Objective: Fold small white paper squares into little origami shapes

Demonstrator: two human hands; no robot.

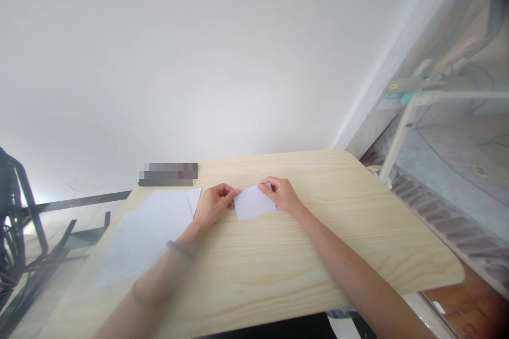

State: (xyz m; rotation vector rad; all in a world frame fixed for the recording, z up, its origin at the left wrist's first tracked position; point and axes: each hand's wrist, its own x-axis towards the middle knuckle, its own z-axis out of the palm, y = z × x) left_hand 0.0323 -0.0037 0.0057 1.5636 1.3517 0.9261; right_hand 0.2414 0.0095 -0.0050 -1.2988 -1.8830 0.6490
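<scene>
On the pale wooden bench (278,270) by a white wall, the left hand (214,204) and right hand (282,195) each pinch an opposite end of the small white paper (254,203) lying between them, which probably wants its edges kept aligned and flat, with loose sheets (151,228) just to the left.

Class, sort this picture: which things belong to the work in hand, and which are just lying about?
In hand: small white paper, pinched at its ends by the left hand and right hand, at the wooden table.
Lying about: white sheets by the left hand; white rack off to the right; black frame at far left.
</scene>
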